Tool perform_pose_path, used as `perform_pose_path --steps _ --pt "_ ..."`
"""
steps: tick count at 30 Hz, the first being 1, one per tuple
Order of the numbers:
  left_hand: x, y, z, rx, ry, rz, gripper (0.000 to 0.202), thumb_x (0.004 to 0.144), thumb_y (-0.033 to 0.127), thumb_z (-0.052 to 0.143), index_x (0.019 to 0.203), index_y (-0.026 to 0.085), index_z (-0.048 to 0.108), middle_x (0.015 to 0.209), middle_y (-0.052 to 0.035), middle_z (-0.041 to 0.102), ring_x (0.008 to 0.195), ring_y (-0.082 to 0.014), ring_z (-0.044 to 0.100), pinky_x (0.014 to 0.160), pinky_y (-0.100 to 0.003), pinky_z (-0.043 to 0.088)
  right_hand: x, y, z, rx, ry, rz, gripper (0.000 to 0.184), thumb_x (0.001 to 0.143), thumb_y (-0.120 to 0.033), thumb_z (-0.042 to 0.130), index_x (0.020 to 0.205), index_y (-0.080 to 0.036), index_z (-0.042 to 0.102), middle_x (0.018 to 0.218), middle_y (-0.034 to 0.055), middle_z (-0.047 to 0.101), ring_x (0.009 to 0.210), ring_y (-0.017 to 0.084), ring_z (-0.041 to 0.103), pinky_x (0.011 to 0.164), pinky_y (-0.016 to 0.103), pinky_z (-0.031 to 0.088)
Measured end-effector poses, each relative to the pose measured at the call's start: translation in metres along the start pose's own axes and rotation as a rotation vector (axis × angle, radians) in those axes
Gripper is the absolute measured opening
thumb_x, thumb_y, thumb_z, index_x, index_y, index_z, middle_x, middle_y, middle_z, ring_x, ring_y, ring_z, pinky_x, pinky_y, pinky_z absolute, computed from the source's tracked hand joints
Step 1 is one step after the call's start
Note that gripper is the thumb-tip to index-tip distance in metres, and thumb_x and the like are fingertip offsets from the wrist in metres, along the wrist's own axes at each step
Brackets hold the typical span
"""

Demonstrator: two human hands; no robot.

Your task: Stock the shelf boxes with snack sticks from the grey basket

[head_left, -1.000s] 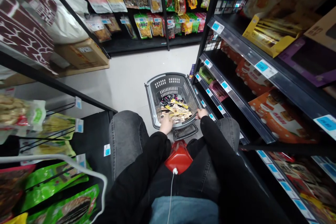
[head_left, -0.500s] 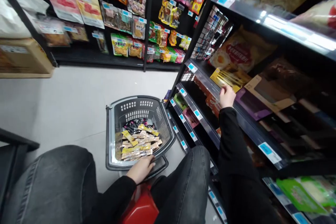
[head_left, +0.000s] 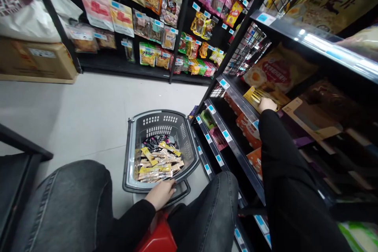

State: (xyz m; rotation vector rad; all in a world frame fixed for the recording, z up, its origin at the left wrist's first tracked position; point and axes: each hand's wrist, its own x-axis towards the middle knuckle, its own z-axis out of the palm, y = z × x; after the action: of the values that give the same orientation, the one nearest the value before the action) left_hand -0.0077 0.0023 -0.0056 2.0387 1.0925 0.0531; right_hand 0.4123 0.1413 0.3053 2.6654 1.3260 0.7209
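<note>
My left hand [head_left: 161, 194] is closed on the near rim of a grey shopping basket [head_left: 193, 161], beside its lowered handle. Inside the basket lies a loose pile of stick packets [head_left: 159, 161] in beige and yellow, with black and pink ones at the far end. On a shelf to the right, my right hand [head_left: 267, 105] reaches into an opened yellow box [head_left: 251, 93] of gold-coloured packets. Its fingers are hidden down in the box, so I cannot see whether they grip a packet.
Right of the yellow box sits a purple and tan carton [head_left: 310, 120]. Brown boxes [head_left: 248, 128] stand on the shelf below. Snack bags hang on a black rack [head_left: 124, 69] at the back. A cardboard box [head_left: 38, 61] is at the far left, a red seat [head_left: 158, 240] below me.
My right hand has moved from the box's front edge farther into the yellow box. The view has shifted a little to the left. My left hand stays on the basket.
</note>
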Motion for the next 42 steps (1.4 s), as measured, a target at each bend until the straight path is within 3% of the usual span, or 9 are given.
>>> perform_pose_path --steps 8,14,19,22,24,28,33,37,42 --pt "0.002 0.000 0.002 0.009 -0.042 -0.009 0.032 0.078 0.022 0.044 0.105 0.015 0.059 0.106 -0.0117 0.065 0.103 -0.0235 0.058 0.089 -0.032 0.040 -0.006 0.009 0.006 0.219 0.308 0.156 0.023 0.083 -0.021 0.045 0.098 -0.006 0.053 0.100 0.0225 0.054 0.101 0.032 0.049 0.079 0.048 0.039" --pt "0.004 -0.001 0.003 -0.044 -0.001 0.018 0.028 0.078 0.022 0.045 0.100 0.016 0.061 0.103 -0.0121 0.065 0.101 -0.0247 0.058 0.087 -0.034 0.041 -0.015 0.002 -0.012 0.368 0.587 0.074 0.018 0.085 -0.020 0.038 0.094 -0.011 0.051 0.101 0.0188 0.050 0.105 0.032 0.041 0.083 0.056 0.032" --pt "-0.004 0.018 -0.009 -0.556 -0.030 -0.027 0.037 0.072 0.036 0.058 0.101 0.014 0.058 0.095 -0.0103 0.066 0.092 -0.0235 0.060 0.087 -0.037 0.042 -0.096 -0.036 -0.008 0.658 0.724 -0.154 0.020 0.089 -0.025 0.033 0.089 -0.015 0.051 0.095 0.0150 0.048 0.100 0.029 0.041 0.086 0.054 0.029" --pt "-0.009 0.025 -0.020 -1.268 -0.140 0.004 0.060 0.072 0.053 0.054 0.118 0.015 0.046 0.105 -0.0141 0.063 0.087 -0.0227 0.062 0.082 -0.042 0.047 -0.194 -0.075 0.033 0.749 0.528 -0.430 0.017 0.088 -0.025 0.039 0.086 -0.015 0.053 0.089 0.0126 0.050 0.095 0.027 0.045 0.083 0.048 0.034" --pt "-0.010 0.024 -0.029 -1.596 -0.008 0.097 0.066 0.072 0.061 0.050 0.122 0.018 0.042 0.110 -0.0153 0.061 0.088 -0.0237 0.063 0.081 -0.044 0.048 -0.267 -0.097 0.064 0.772 0.365 -0.611 0.014 0.086 -0.022 0.042 0.084 -0.015 0.054 0.085 0.0102 0.052 0.087 0.024 0.048 0.075 0.039 0.039" --pt "-0.014 0.017 -0.042 -1.673 0.078 0.019 0.061 0.073 0.055 0.054 0.124 0.024 0.040 0.111 -0.0138 0.061 0.083 -0.0247 0.065 0.072 -0.046 0.052 -0.367 -0.120 0.107 0.704 0.208 -0.822 0.017 0.085 -0.014 0.042 0.081 -0.018 0.058 0.080 0.0076 0.056 0.075 0.018 0.049 0.064 0.029 0.038" --pt "-0.007 0.012 -0.037 -1.465 0.177 -0.195 0.036 0.060 0.015 0.070 0.094 0.013 0.057 0.096 -0.0106 0.067 0.079 -0.0207 0.066 0.072 -0.037 0.055 -0.375 -0.122 0.118 0.742 0.027 -0.937 0.015 0.085 -0.018 0.046 0.084 -0.020 0.061 0.083 0.0072 0.058 0.083 0.020 0.049 0.077 0.034 0.038" --pt "-0.005 0.012 -0.035 -1.464 0.216 -0.133 0.030 0.056 0.010 0.072 0.082 0.011 0.058 0.099 -0.0089 0.066 0.085 -0.0194 0.065 0.082 -0.037 0.052 -0.362 -0.117 0.129 1.079 -0.121 -0.547 0.027 0.080 -0.036 0.054 0.100 -0.019 0.056 0.104 0.0106 0.053 0.101 0.027 0.046 0.088 0.046 0.038" --pt "-0.007 0.012 -0.035 -1.386 0.133 -0.080 0.038 0.050 0.013 0.078 0.082 0.011 0.060 0.102 -0.0103 0.066 0.089 -0.0223 0.064 0.087 -0.044 0.049 -0.360 -0.115 0.150 1.669 -0.605 -0.165 0.034 0.072 -0.039 0.061 0.101 -0.021 0.055 0.105 0.0075 0.055 0.090 0.022 0.057 0.075 0.040 0.052"
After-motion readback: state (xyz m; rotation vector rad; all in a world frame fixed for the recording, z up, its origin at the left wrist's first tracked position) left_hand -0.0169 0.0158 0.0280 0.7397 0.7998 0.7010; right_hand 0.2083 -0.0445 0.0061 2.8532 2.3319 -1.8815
